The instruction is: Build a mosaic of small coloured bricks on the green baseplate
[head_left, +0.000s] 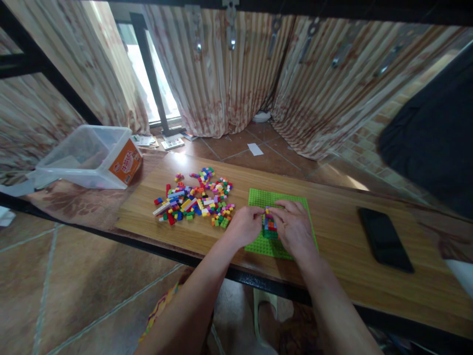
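A green studded baseplate [254,198] lies on the wooden board, with a small block of coloured toy bricks [271,226] built up on it. From the left, my left hand [244,226] reaches over the plate, thumb and forefinger closed at the far end of the block. My right hand [295,228] comes in from the right and covers part of the plate, its thumb and forefinger closed at the same spot. Between the fingertips shows a tiny yellow and purple toy brick [267,211]; the fingers partly hide it.
Left of the plate spreads a pile of loose toy bricks [199,199]. A clear plastic box [84,170] with an orange label stands at the far left. A black phone [385,239] lies to the right on the wooden board [340,217]. A dark bar crosses overhead.
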